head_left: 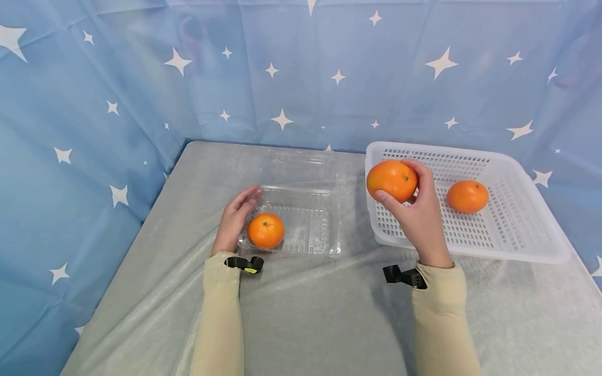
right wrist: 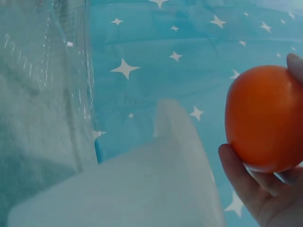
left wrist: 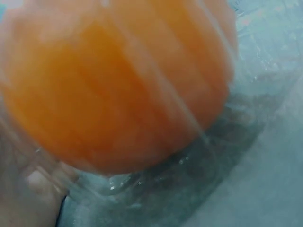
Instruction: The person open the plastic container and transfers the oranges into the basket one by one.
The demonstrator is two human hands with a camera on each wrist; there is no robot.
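My right hand (head_left: 423, 214) holds an orange (head_left: 392, 180) between thumb and fingers, over the left end of a white plastic basket (head_left: 527, 230). In the right wrist view the same orange (right wrist: 265, 118) appears at the right, with the thumb and fingers on its sides. A second orange (head_left: 467, 197) lies inside the basket. My left hand (head_left: 235, 219) rests along the left side of a clear plastic clamshell box (head_left: 305, 250), its fingers loosely extended at the wall. Another orange (head_left: 266, 230) sits in the box's front left corner, and it fills much of the left wrist view.
The box's clear lid (head_left: 298, 164) stands folded back behind it. Under everything is a table with a wrinkled grey cloth (head_left: 310, 318). A blue curtain with white stars (head_left: 305, 78) hangs along the table's back and left sides.
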